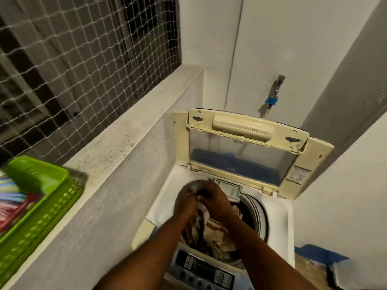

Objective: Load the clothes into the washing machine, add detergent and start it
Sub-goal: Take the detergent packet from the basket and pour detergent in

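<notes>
A big window with a white net [83, 70] over it fills the top left. Under it runs a long grey ledge [129, 130], speckled with dark spots. The washing machine [289, 218] stands in the corner, between the ledge wall and the white wall on the right. Its lid [243, 155] is up and leans back toward the wall. The round drum [259, 214] is open at the top. The clothes [217, 235] are down inside the drum, a brown and cream heap that nearly fills it. A green basket [41, 206] with small holes in its sides sits on the ledge at the left, and some bright striped things [12, 197] lie in it. Both arms reach out over the drum. The left hand [186, 205] and the right hand [215, 203] are close together, above the far side of the heap. Something small and dark shows between them, but it is too blurry to tell what it is. I cannot tell if the grip of either hand is apart or clamped on anything. The control panel [205, 271], with its buttons and knobs, is at the near edge of the machine, between the arms. A metal tap [276, 86] with a blue piece [271, 100] on its end sticks out of the wall above the lid.
</notes>
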